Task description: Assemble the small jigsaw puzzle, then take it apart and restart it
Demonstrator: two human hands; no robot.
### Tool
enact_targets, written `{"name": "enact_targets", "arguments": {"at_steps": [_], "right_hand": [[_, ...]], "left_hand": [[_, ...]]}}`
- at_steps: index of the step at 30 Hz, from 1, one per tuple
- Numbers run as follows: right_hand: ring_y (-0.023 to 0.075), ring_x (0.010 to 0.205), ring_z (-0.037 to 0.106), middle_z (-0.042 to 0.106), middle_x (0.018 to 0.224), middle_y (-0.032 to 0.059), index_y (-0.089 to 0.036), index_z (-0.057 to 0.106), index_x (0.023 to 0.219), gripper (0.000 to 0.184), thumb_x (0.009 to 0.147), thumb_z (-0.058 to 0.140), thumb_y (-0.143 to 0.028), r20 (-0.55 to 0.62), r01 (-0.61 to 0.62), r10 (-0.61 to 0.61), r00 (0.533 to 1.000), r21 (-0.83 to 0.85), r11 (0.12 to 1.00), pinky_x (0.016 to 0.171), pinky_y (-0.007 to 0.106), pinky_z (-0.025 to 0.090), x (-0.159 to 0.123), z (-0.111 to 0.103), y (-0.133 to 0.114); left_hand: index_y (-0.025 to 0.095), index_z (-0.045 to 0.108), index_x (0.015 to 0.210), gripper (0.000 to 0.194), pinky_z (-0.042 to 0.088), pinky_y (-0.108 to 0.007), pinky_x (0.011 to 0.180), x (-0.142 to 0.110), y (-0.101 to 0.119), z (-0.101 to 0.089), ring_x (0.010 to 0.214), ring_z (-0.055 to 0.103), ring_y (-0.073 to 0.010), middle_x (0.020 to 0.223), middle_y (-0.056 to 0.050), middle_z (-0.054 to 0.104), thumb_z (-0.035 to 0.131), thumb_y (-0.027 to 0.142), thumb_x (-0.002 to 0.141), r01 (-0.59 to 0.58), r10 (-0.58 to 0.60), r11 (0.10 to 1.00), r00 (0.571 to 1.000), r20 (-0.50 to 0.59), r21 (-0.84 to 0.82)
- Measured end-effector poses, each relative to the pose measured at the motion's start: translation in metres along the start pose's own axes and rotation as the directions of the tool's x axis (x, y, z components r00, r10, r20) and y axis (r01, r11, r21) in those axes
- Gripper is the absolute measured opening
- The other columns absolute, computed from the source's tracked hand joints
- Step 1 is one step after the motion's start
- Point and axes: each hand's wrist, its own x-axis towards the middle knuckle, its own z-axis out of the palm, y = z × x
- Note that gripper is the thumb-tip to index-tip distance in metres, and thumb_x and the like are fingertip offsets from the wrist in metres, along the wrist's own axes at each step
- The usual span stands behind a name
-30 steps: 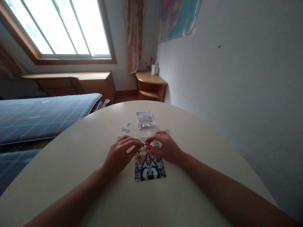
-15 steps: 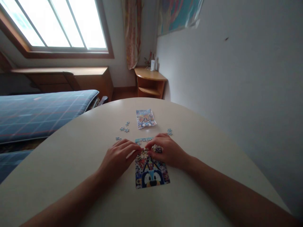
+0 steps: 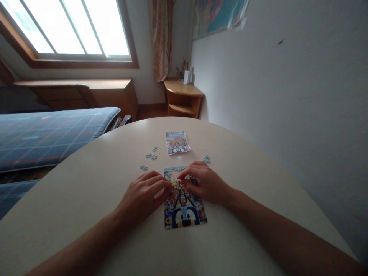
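Note:
A jigsaw puzzle (image 3: 185, 214) with a blue cartoon dog's face lies on the table, its lower part joined and its upper part showing gaps. My left hand (image 3: 146, 189) rests at the puzzle's left edge, thumb and fingertips pressed together on it; anything between them is hidden. Over the upper right part, my right hand (image 3: 204, 182) curls with thumb and forefinger closed at a small reddish puzzle piece (image 3: 180, 182). Its fingers cover some of the puzzle. Several loose puzzle pieces (image 3: 154, 157) lie beyond my left hand, and more pieces (image 3: 207, 159) lie just beyond my right hand.
A creased picture sheet (image 3: 177, 143) with the same dog lies beyond the puzzle on the round-edged white table (image 3: 244, 237). A blue plaid mattress (image 3: 57, 138) stands left of the table, a wall (image 3: 273, 107) rises at right, and a corner shelf (image 3: 184, 90) stands behind.
A pale piece between my fingertips no longer shows there, and the puzzle's middle looks more filled. My left fingertips have shifted slightly down; my right hand has barely moved.

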Motion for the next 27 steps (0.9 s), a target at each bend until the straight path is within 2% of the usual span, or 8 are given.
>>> {"name": "enact_targets", "arguments": {"at_steps": [4, 10, 20, 27], "right_hand": [[0.0188, 0.091, 0.063, 0.073, 0.093, 0.0022, -0.021, 0.069, 0.094, 0.012, 0.084, 0.068, -0.014, 0.007, -0.001, 0.001, 1.0, -0.021, 1.0, 0.089, 0.035, 0.042, 0.0, 0.001, 0.0012], [0.0188, 0.092, 0.063, 0.073, 0.092, 0.0022, -0.021, 0.069, 0.09, 0.009, 0.085, 0.067, -0.015, 0.034, 0.021, -0.02, 0.999, -0.034, 0.999, 0.091, 0.036, 0.042, 0.0001, 0.002, 0.0007], [0.018, 0.092, 0.063, 0.073, 0.094, 0.0006, -0.023, 0.07, 0.09, 0.01, 0.084, 0.068, -0.016, 0.048, 0.07, -0.068, 0.997, -0.05, 0.996, 0.092, 0.037, 0.041, -0.0006, 0.0018, 0.0014], [0.0179, 0.092, 0.064, 0.074, 0.096, -0.0005, -0.026, 0.073, 0.088, 0.011, 0.082, 0.069, -0.018, 0.066, 0.094, -0.09, 0.994, -0.05, 0.994, 0.094, 0.038, 0.04, -0.0017, 0.0011, -0.0001]], "left_hand": [[0.022, 0.067, 0.09, 0.008, 0.051, -0.028, 0.069, 0.0007, 0.0, -0.0004, 0.08, 0.062, -0.0169, 0.085, 0.0, 0.072, 0.061, 0.023, 0.094, -0.012, 0.012, 1.0, 1.0, 0.015, 0.026], [0.022, 0.067, 0.088, 0.007, 0.051, -0.028, 0.067, -0.0003, 0.0013, -0.0006, 0.082, 0.062, -0.0188, 0.084, 0.0, 0.072, 0.061, 0.023, 0.093, 0.03, -0.033, 0.996, 0.999, 0.029, 0.082], [0.022, 0.067, 0.088, 0.009, 0.051, -0.027, 0.066, 0.0023, 0.0048, -0.0025, 0.08, 0.062, -0.0179, 0.083, 0.0, 0.071, 0.06, 0.021, 0.093, -0.044, 0.04, 0.988, 0.999, 0.028, 0.149], [0.022, 0.069, 0.091, 0.01, 0.052, -0.028, 0.066, 0.0013, 0.0056, -0.0035, 0.083, 0.062, -0.0189, 0.086, -0.001, 0.072, 0.059, 0.021, 0.094, -0.038, 0.027, 0.986, 0.997, 0.067, 0.16]]}}
